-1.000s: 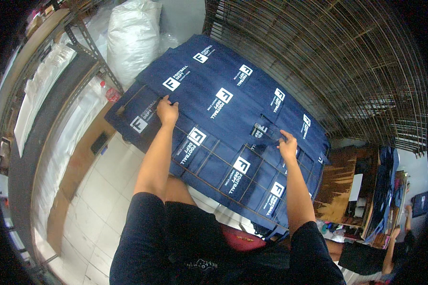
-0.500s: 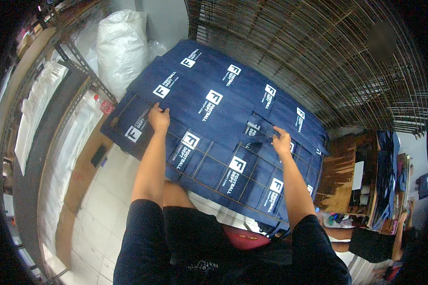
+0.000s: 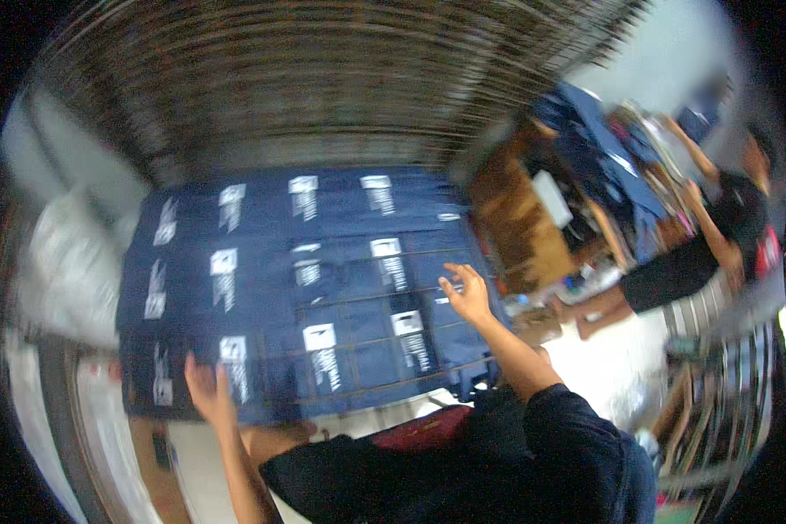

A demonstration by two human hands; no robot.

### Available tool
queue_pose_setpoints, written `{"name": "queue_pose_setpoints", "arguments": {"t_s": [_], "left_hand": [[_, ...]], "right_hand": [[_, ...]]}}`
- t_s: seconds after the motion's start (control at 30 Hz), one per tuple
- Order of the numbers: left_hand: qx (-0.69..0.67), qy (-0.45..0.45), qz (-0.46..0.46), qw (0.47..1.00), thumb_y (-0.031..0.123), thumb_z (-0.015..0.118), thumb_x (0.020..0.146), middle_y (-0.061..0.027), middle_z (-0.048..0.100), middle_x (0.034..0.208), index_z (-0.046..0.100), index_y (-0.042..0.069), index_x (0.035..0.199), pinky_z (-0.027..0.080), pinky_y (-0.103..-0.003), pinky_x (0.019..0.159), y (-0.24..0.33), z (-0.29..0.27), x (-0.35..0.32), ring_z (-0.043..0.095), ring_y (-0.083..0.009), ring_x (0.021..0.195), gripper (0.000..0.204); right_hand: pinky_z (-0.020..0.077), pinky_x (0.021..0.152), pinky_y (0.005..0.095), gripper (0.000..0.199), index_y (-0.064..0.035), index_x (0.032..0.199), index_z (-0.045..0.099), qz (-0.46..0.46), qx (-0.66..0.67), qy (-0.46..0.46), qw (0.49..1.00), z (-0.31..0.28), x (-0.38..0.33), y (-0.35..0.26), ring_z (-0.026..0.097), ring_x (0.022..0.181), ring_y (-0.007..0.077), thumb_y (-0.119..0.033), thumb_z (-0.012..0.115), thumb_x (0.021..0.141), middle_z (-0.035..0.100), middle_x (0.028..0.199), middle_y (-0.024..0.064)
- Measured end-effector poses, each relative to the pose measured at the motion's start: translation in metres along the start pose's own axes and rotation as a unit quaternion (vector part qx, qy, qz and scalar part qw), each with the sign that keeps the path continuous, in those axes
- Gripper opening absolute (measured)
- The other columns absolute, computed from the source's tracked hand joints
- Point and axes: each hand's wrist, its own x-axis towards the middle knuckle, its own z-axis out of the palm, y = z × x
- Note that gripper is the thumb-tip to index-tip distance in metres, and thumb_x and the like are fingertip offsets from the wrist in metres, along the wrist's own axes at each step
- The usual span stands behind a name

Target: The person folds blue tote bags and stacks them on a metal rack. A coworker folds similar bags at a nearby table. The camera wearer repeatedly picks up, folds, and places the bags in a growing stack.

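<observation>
Dark blue fabric pieces (image 3: 271, 288) with white prints lie spread side by side over a wire rack (image 3: 367, 397), whose thin bars show near its front edge. At the front left, my left hand (image 3: 210, 393) is open over the fabric, thumb apart from the fingers. My right hand (image 3: 467, 295) is over the right part of the fabric, its fingers spread and nothing in them. Motion blurs the picture, so I cannot tell whether either hand touches the cloth.
Tilted wire racks (image 3: 297, 87) rise behind the fabric. A white plastic sack (image 3: 79, 262) stands at the left, near shelving. To the right are a brown wooden board (image 3: 524, 218) and hanging dark cloth (image 3: 585, 131). A person (image 3: 699, 253) in dark clothes works there.
My view has swung to the right, bringing the other person into fuller sight. Both hands have moved from the fabric's middle: the left toward the front left, the right toward the right edge, fingers spreading.
</observation>
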Motion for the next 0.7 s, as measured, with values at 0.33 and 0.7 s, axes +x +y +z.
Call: {"name": "queue_pose_setpoints", "arguments": {"t_s": [0.33,0.7], "left_hand": [[0.067,-0.155,-0.124,0.978,0.008,0.067,0.081,0.0008,0.050,0.076,0.052,-0.001,0.114,0.038,-0.018,0.058,0.054,0.033,-0.164,0.046,-0.0048,0.063,0.037],[0.073,-0.237,-0.057,0.967,0.004,0.069,0.079,0.0014,0.051,0.071,0.056,0.001,0.111,0.035,-0.017,0.048,0.129,0.104,-0.192,0.043,-0.0023,0.054,0.035]], "right_hand": [[0.0499,0.069,0.0400,0.024,-0.0124,0.102,0.061,-0.024,-0.293,0.411,0.863,-0.320,0.049,0.068,0.062,0.078,0.0303,-0.018,0.065,0.078,0.064,0.083,0.0110],[0.0485,0.080,0.0471,0.031,-0.0262,0.117,0.058,0.210,-0.160,0.237,0.935,-0.377,0.094,0.157,0.062,0.092,0.0383,-0.029,0.053,0.087,0.066,0.096,0.0162]]}}
